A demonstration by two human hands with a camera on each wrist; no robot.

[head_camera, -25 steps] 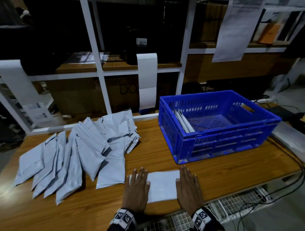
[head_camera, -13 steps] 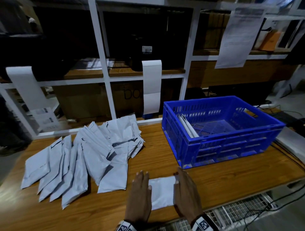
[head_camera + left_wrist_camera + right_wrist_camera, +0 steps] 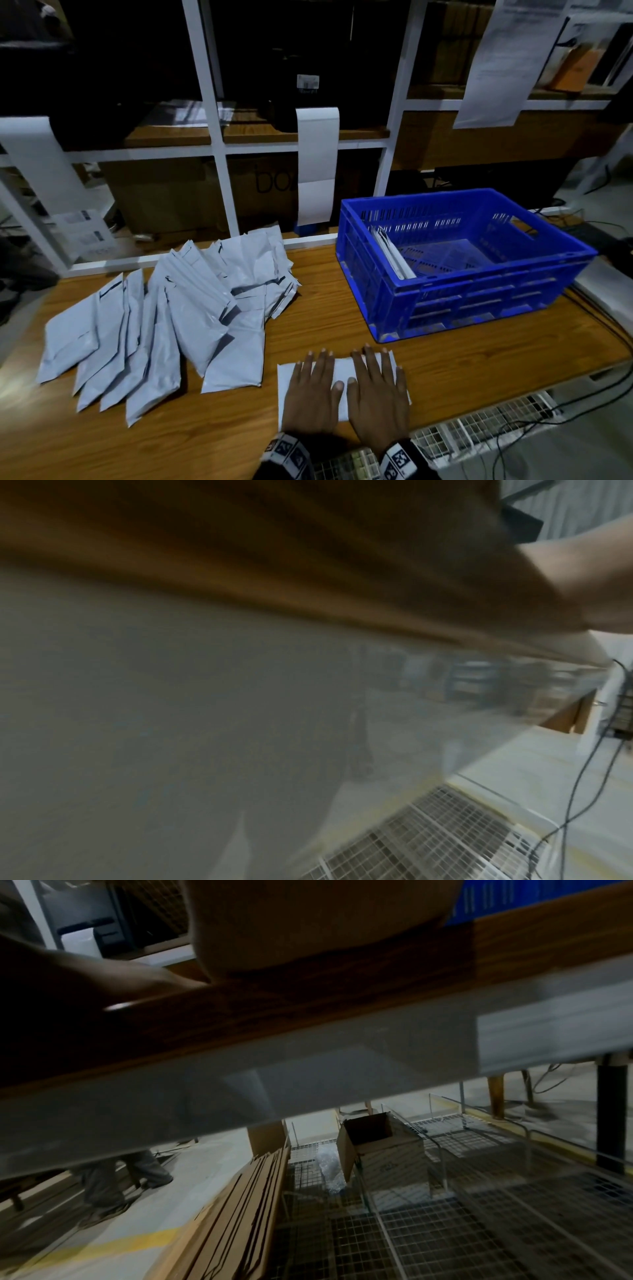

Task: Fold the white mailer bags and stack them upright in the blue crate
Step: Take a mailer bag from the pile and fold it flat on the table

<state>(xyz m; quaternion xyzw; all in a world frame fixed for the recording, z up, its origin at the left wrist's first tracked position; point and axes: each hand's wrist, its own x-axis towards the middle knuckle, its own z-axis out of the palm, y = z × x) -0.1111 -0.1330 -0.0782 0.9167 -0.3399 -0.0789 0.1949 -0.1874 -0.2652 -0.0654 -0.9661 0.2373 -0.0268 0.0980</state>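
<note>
A folded white mailer bag point(image 3: 340, 371) lies flat near the front edge of the wooden table point(image 3: 479, 370). My left hand point(image 3: 313, 390) and right hand point(image 3: 376, 389) press on it side by side, palms down, fingers straight. A fanned heap of unfolded white mailer bags point(image 3: 178, 318) covers the left of the table. The blue crate point(image 3: 479, 294) stands at the back right, with a few folded bags point(image 3: 390, 253) leaning upright against its left wall. Both wrist views are blurred and show only the table edge point(image 3: 308, 1010) and the floor.
White shelf uprights point(image 3: 212, 137) and hanging paper strips point(image 3: 317, 164) stand behind the table. Cables point(image 3: 609, 342) run along the right edge. Wire mesh bins point(image 3: 411, 1204) and flat cardboard point(image 3: 240, 1218) sit below the front edge.
Both hands have slid inward over the folded bag until they lie side by side on it, and the head view has shifted closer.
</note>
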